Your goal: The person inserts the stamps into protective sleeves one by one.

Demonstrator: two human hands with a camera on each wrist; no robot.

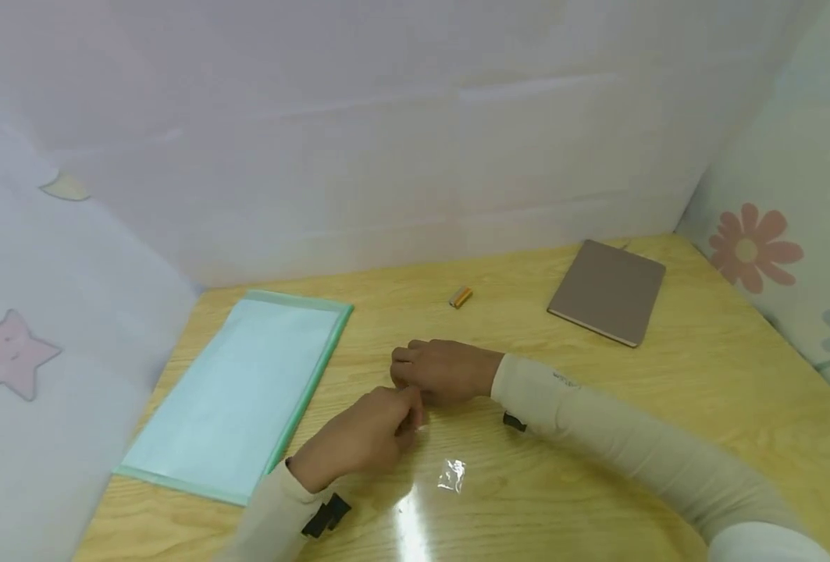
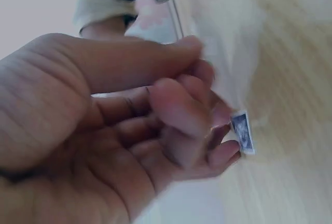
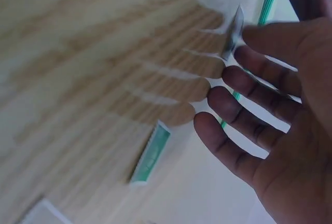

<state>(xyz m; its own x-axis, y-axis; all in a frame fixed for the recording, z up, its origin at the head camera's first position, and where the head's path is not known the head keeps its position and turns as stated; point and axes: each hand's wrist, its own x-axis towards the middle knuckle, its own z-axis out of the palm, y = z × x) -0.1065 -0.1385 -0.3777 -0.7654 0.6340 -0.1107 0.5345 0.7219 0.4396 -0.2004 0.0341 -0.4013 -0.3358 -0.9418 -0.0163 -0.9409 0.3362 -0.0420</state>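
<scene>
The right hand (image 1: 450, 371) pinches a small dark-printed, white-bordered paper rectangle (image 2: 244, 132), perhaps to spare its face, inside the back edge of the bench (image 1: 562, 484); left hand (image 1: 368, 429) is curled (whether holding, I cannot tell).

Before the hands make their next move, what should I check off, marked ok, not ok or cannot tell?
1. Right hand holding the small slip: ok.
2. Left hand holding something: cannot tell; its fingertips hide it.
3. Hands visibly separate in the head view: not ok; they overlap there.
4. Clear packet on the table, apart from both hands: ok.
5. Brown notebook closed: ok.
</scene>
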